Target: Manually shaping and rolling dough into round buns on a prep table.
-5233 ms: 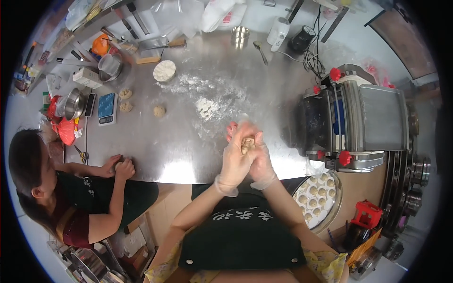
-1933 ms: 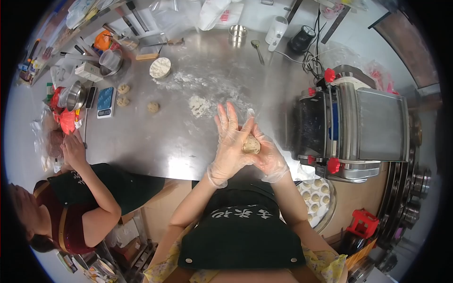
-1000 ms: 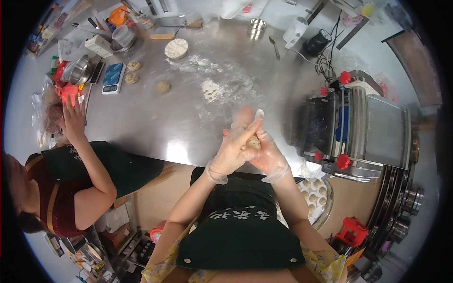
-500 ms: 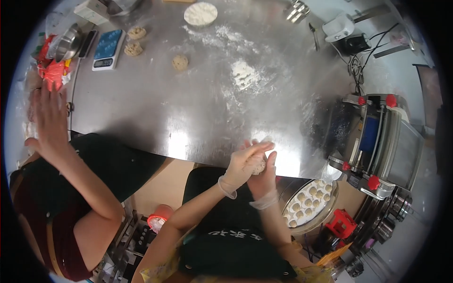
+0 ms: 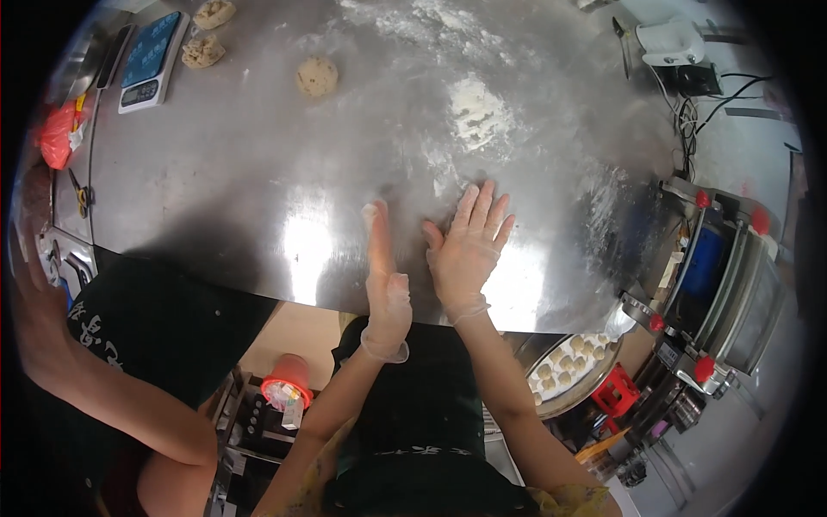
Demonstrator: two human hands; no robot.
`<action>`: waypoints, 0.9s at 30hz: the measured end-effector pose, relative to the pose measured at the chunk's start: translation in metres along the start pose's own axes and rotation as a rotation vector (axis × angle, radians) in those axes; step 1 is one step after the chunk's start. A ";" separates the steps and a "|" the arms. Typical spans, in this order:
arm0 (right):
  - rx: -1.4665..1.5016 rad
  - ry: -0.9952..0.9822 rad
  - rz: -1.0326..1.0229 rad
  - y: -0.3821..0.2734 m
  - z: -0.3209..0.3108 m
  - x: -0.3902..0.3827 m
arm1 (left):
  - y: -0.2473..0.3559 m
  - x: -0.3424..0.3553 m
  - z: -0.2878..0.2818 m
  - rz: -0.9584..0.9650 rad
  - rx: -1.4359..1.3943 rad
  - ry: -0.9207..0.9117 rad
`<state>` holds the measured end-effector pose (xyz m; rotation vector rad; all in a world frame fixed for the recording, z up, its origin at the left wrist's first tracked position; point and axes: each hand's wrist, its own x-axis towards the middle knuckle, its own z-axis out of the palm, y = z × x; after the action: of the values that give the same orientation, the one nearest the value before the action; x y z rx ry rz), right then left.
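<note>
Both my hands wear thin clear plastic gloves and reach over the near part of the steel table. My left hand is turned edge-on, its fingers stretched out. My right hand is palm down with fingers spread, beside the left and apart from it. No dough shows between them; whether a piece lies under the right palm is hidden. A round, speckled ball of dough sits farther off on the table. Two rougher dough lumps lie near a scale at the far left. Scattered white flour lies beyond my right hand.
A digital scale stands far left, near scissors and a red bag. A co-worker's arm is at my left. Below the table's right edge is a round tray of small dough balls, beside a metal machine with red knobs.
My cupped hands, which held a dough ball, have parted and opened over the table; that ball no longer shows. The view has shifted, and the co-worker's hand has moved down and left.
</note>
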<state>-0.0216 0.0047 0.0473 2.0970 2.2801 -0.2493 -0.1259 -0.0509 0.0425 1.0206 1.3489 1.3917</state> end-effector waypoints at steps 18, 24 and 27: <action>1.593 -0.010 0.254 0.017 0.006 -0.042 | -0.026 0.022 0.039 -0.004 -0.188 -0.274; 1.398 0.030 -0.102 0.035 0.001 -0.016 | -0.020 -0.006 0.039 -0.106 -0.235 -0.321; 1.694 0.217 0.069 0.020 0.012 -0.023 | -0.020 0.035 0.045 -0.160 -0.100 -0.377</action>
<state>-0.0009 -0.0183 0.0370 2.5421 2.1086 -2.8045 -0.0897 -0.0062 0.0243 1.0239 1.0471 1.0722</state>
